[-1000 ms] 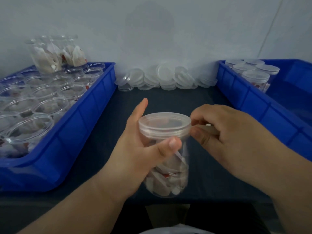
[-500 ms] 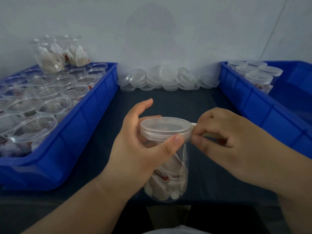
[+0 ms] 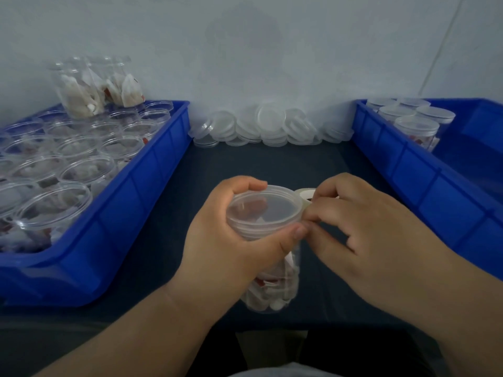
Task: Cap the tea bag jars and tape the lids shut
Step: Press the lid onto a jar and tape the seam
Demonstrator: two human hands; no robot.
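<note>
Taping step under way, mid-worktop [image 3: 245, 164].
The capped jar [image 3: 272, 289] is clamped below its lid [image 3: 262, 206] in the left hand [image 3: 231, 246] grip; the tape roll [image 3: 304, 194] is pinched by the right hand [image 3: 362, 227] at the lid's 3 o'clock. Next, likely, tape is to be drawn round the rim and pressed flat.

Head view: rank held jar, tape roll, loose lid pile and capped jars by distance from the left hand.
1. held jar: gripped in the left hand.
2. tape roll: just right of the jar's top.
3. loose lid pile: back centre.
4. capped jars: far back in the right bin.
</note>
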